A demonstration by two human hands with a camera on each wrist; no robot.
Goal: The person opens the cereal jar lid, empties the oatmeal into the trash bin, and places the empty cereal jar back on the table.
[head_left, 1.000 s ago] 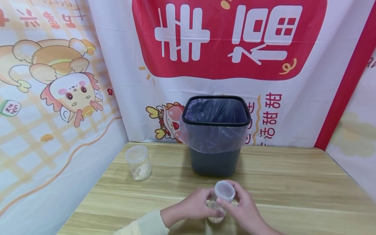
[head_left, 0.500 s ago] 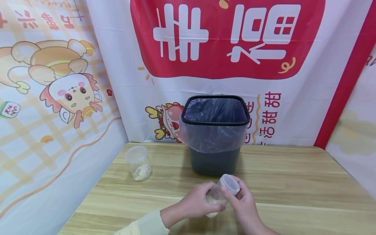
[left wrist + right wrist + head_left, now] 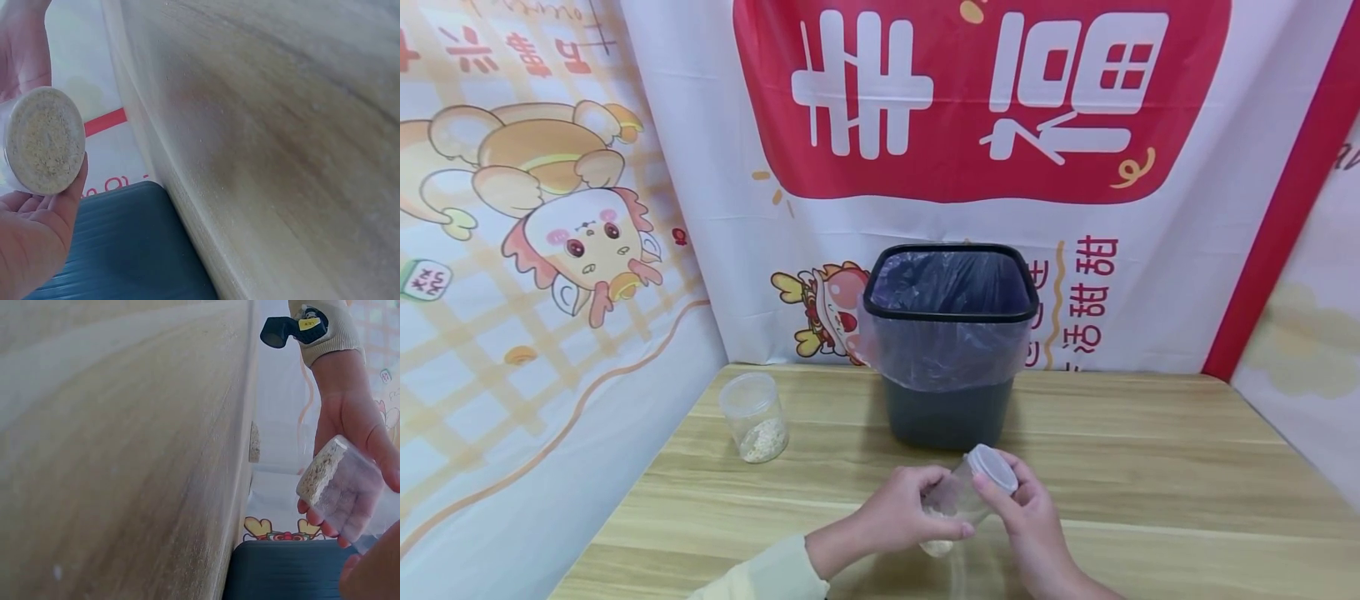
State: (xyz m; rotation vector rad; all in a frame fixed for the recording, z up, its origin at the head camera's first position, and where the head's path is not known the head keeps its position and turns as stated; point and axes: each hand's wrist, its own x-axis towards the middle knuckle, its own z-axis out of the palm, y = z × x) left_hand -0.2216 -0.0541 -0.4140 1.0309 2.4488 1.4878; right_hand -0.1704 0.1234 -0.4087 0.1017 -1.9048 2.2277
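The left hand point(image 3: 898, 512) is curled round the body of a jar point(image 3: 953, 493), its thumb on the near side and its fingers on the far side, parted just as wide as the jar. The right hand point(image 3: 1033, 518) grips the lid point(image 3: 997, 469) at the jar's upper end between thumb and fingers; whether the lid is screwed tight cannot be told.

The jar is clear and tilted between the two hands, its lid toward the right hand and its base down toward the left. The left wrist view shows the base facing the camera, with pale flakes point(image 3: 47, 142) spread across it, and the jar held clear of the table point(image 3: 1150, 475).

Just beyond the grip stands a dark bin point(image 3: 947, 417), upright, with a thin bag point(image 3: 951, 354) folded over its rim. Well to the left of the grip and farther back, a second jar point(image 3: 752, 400) stands on the table with flakes at its bottom. A pale sleeve point(image 3: 775, 575) covers the left forearm. Behind the bin hangs a printed cloth point(image 3: 692, 167).
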